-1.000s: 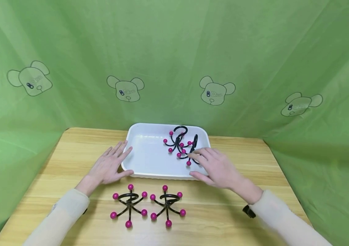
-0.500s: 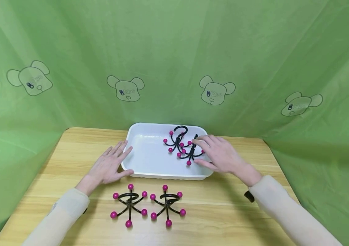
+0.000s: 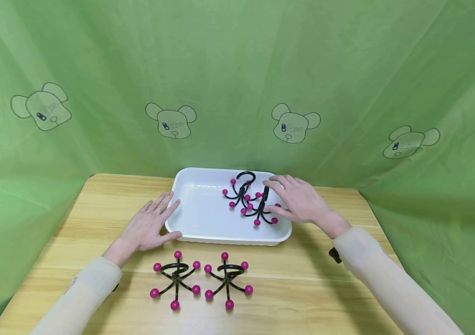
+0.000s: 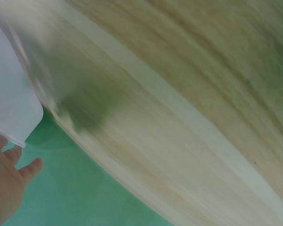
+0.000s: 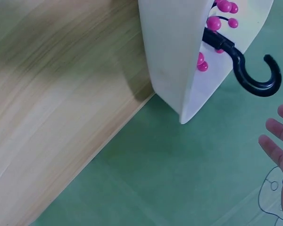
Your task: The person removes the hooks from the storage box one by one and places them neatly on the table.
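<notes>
Two black claw-shaped hangers with a curved top hook and pink ball tips stand in the white tray (image 3: 204,214): a rear one (image 3: 242,191) and a right one (image 3: 260,210). My right hand (image 3: 302,200) is over the tray's right side, fingers and thumb apart on either side of the right hanger's hook. In the right wrist view its fingers are extended, a small gap from the hook (image 5: 254,84); the thumb is out of that view. My left hand (image 3: 150,225) rests with spread fingers against the tray's left rim; its fingertips (image 4: 14,153) show in the left wrist view.
Two matching hangers, a left one (image 3: 176,277) and a right one (image 3: 228,278), stand side by side on the wooden table (image 3: 287,288) before the tray. A green curtain (image 3: 237,70) with printed bear heads surrounds the table's back and sides.
My right hand has moved back and slightly right, up toward the top of the right hanger's hook, uncovering its front ball tips. The left hand, tray and hangers look unmoved.
</notes>
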Motion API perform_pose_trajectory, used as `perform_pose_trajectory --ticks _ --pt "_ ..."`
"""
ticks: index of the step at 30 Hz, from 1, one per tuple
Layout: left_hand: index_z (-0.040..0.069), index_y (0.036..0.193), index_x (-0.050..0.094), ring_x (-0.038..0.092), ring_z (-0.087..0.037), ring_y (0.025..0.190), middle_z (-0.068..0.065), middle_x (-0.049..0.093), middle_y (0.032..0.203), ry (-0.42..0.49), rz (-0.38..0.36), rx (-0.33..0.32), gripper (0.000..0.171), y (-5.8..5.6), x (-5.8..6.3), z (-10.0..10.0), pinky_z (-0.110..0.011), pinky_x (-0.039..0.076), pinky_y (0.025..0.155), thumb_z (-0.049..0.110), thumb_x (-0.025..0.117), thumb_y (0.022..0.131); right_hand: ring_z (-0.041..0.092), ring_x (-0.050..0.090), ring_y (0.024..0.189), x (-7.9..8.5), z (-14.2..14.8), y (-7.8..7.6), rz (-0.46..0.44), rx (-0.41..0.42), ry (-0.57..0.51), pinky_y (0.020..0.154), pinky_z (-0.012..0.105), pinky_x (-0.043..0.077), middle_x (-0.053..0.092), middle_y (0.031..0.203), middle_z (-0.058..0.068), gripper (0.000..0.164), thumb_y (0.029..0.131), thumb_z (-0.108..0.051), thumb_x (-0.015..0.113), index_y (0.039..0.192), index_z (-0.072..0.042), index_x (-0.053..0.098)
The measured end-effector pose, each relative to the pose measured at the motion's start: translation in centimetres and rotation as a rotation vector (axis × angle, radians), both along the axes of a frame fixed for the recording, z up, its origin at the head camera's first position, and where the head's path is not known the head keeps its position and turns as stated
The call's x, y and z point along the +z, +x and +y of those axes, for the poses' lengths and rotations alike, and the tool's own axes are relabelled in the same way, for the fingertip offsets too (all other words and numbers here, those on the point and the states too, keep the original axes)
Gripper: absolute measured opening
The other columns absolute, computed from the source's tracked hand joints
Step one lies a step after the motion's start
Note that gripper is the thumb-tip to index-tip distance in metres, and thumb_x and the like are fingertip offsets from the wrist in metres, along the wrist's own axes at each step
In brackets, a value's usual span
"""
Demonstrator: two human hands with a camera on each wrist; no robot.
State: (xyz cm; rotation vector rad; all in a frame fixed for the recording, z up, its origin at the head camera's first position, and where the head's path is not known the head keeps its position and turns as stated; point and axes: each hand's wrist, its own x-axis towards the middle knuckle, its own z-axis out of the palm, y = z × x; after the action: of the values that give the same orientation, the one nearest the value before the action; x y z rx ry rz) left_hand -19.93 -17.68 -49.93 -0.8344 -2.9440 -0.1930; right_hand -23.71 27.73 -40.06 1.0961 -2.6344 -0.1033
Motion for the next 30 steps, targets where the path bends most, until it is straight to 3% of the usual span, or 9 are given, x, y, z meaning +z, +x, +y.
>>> perform_pose_trajectory --ticks 10,30 --pt "0.013 0.168 0.027 0.022 -0.04 0.164 -0.018 0.015 0.177 -0.003 0.004 -0.002 0.097 -0.1 0.0 0.0 -0.063 0.031 0.13 0.072 0.055 0.096 0.036 0.063 0.129 -0.8 0.4 -1.6 -0.034 -0.044 0.008 0.106 0.052 0.058 0.061 0.147 0.017 0.069 0.098 -0.054 0.068 0.151 -0.014 0.053" --pt "0.013 0.168 0.026 0.021 -0.04 0.164 -0.018 0.014 0.177 0.002 0.005 -0.003 0.098 -0.1 -0.2 -0.1 -0.062 0.028 0.131 0.074 0.053 0.096 0.035 0.064 0.125 -1.8 0.9 -3.1 -0.075 -0.091 0.061 0.103 0.053 0.059 0.064 0.142 0.017 0.067 0.104 -0.06 0.054 0.151 -0.012 0.053"
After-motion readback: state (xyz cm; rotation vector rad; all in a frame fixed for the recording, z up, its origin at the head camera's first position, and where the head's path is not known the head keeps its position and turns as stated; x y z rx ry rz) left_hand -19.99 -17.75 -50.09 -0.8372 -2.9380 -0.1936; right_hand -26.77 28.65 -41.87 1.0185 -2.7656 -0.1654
